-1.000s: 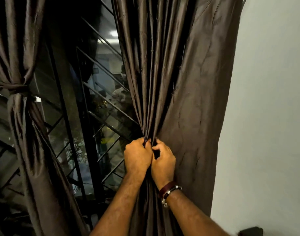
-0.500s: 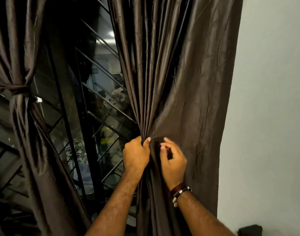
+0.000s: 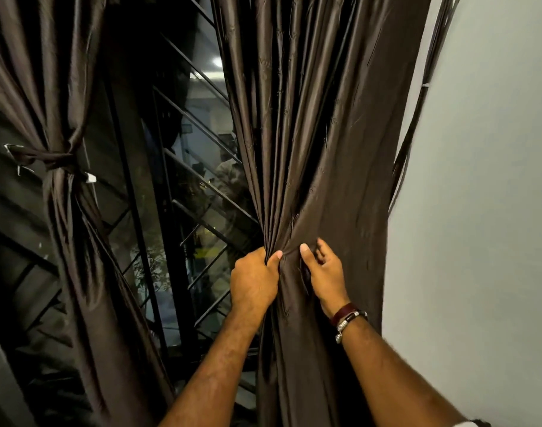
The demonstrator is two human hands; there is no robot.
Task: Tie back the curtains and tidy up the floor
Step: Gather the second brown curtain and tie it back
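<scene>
The dark brown satin curtain on the right [image 3: 325, 149] has a dull sheen, paler bronze along the crests of its folds and near black in the creases, with a faint tone-on-tone woven motif scattered across it. The matching dark brown curtain on the left [image 3: 63, 87] is bound by a tie band of the same brown fabric [image 3: 52, 157]. The plain wall on the far right [image 3: 485, 211] is pale grey-white. The metal window grille [image 3: 202, 192] between the curtains is black. A maroon leather wristband with silver metal beads [image 3: 346, 317] shows near the right curtain.
</scene>
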